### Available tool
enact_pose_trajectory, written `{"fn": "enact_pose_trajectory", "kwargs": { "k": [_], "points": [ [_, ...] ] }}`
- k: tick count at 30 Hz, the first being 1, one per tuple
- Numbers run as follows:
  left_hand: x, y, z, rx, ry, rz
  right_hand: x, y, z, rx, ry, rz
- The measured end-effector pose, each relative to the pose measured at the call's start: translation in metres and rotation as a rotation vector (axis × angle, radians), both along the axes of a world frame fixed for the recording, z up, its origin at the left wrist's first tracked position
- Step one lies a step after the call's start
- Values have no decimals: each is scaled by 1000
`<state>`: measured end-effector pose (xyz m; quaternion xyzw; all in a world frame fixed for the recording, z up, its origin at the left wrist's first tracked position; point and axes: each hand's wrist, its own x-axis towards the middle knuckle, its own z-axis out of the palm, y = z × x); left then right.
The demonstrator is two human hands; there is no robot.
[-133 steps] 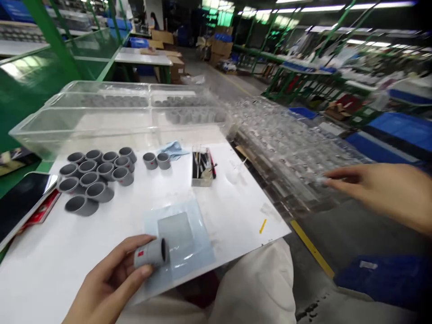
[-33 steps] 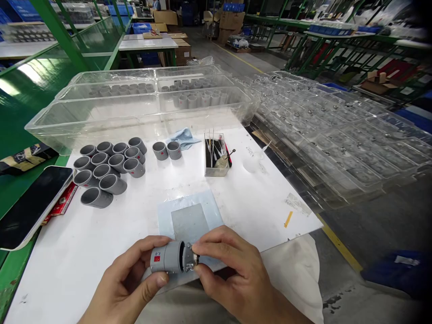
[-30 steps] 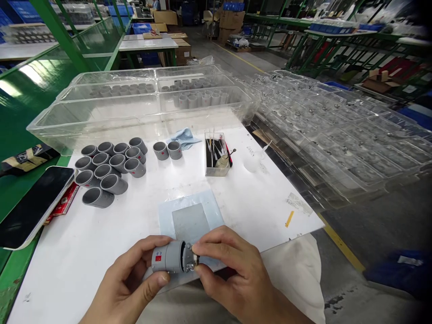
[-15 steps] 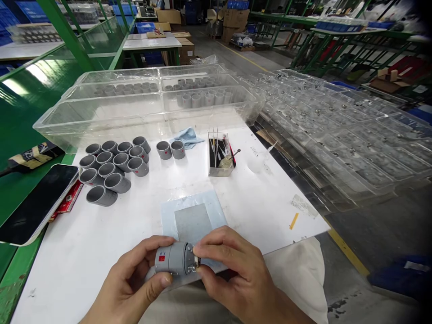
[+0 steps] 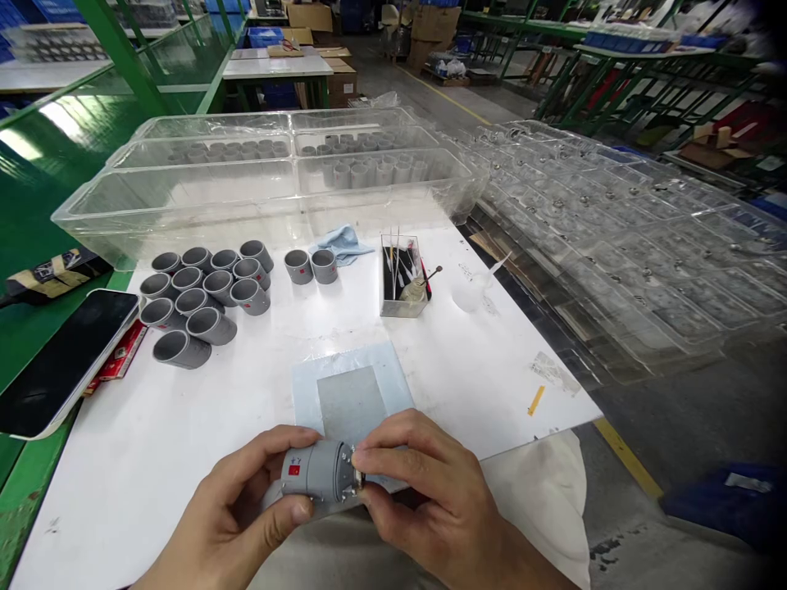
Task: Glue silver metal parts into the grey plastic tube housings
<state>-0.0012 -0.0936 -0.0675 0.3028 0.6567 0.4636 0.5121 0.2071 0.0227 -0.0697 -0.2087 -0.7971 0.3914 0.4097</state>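
My left hand (image 5: 246,500) is closed around a grey cylindrical part (image 5: 316,471) with a small red flag mark and lettering on its side. The cylinder lies sideways in front of me, above the table's near edge. At its right end my right hand (image 5: 424,492) pinches a small metallic piece (image 5: 358,479) between thumb and fingers; most of that piece is hidden. Small bright studs stick out round this end. Just beyond the hands lies a light blue sheet (image 5: 399,377) with a grey square pad (image 5: 350,401) on it.
Several grey cups (image 5: 212,326) stand at the left, with two more (image 5: 324,266) near a blue cloth (image 5: 344,244). A clear tool box (image 5: 402,307) and a white squeeze bottle (image 5: 467,295) are behind the pad. A phone (image 5: 67,360) lies left; clear trays (image 5: 184,192) span the back.
The view has shifted slightly. Both hands keep their hold on the grey cylinder and its end, with almost no visible movement.
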Motion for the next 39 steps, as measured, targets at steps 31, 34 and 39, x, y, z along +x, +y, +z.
{"fn": "enact_pose_trajectory", "kwargs": {
  "k": [31,34,39],
  "points": [
    [0,50,37,169,850,-309,-18,13,-6,-119,-240,-82],
    [7,56,45,238,960,-394,-15,-1,-5,-1,-326,-141],
    [14,56,30,254,950,-322,-5,-11,-4,128,-462,-151]
  ]
}}
